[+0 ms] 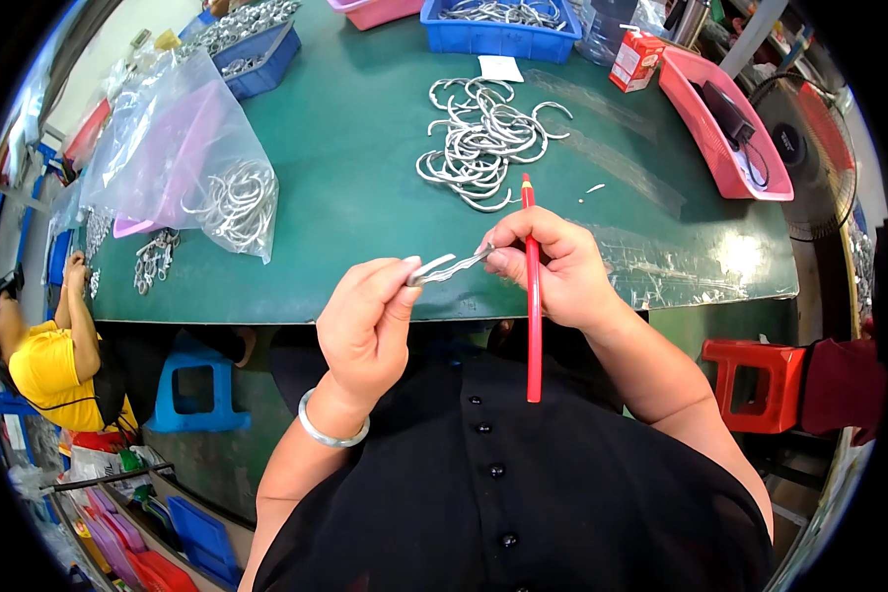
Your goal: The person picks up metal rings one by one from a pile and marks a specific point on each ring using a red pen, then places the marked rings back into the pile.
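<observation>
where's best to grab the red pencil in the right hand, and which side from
Probably the lower shaft of the red pencil, from the person's body side: that straight length juts free below the right hand, and the sharpened tip points away.

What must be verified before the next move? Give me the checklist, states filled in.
1. Left hand grips one end of the silver piece: ok.
2. Right hand pinches the other end: ok.
3. Red pencil secured: ok, lodged in the right hand.
4. Bangle pile apart from both hands: ok, it lies beyond them.
5. Green table free of scraps: not ok, pale slivers lie right of the pile.
6. Silver piece free of flaws: cannot tell, too small.
</observation>
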The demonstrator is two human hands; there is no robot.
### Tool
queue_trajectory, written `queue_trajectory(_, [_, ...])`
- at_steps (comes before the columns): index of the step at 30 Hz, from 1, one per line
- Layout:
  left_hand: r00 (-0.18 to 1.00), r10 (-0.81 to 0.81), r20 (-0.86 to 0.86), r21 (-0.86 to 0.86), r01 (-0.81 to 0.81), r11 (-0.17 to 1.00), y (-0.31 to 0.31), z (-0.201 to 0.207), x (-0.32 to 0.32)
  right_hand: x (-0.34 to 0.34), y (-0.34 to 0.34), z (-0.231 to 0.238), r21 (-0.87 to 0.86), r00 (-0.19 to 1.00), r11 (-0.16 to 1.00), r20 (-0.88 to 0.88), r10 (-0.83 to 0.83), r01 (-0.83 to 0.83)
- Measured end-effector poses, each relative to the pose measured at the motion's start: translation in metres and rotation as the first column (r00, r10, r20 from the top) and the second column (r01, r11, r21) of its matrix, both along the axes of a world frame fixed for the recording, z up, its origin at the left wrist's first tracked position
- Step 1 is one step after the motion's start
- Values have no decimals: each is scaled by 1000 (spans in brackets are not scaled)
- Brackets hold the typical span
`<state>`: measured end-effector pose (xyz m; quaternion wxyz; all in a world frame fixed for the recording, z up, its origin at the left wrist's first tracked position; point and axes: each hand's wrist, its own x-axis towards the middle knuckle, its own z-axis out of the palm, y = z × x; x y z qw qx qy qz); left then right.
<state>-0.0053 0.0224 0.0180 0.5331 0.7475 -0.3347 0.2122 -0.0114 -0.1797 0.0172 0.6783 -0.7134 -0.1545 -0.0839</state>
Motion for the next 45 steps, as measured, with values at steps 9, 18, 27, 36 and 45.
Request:
queue_trajectory(9, [976,51,214,111,-76,991,-7,13,-7,2,-3,-8,84,993,990,11,116,-116])
queue_trajectory(18, [967,40,252,140,-77,987,-7,16,-7,3,-2,-10,155,990,979,-30,137,-131])
queue_trajectory(27, [997,23,69,67,-28,997,-14,20,-9,3,1,-10,212,977,970,-152,151,-117])
queue_trajectory(36, [956,-112,-270,-143,75,987,-25,22,-14,4,4,-10,244,949,963,-261,177,-112])
queue_trajectory(45, [815,-325,-479,-434,102,895,-30,25,-18,5,7,-10,288,923,949,-316,220,-127])
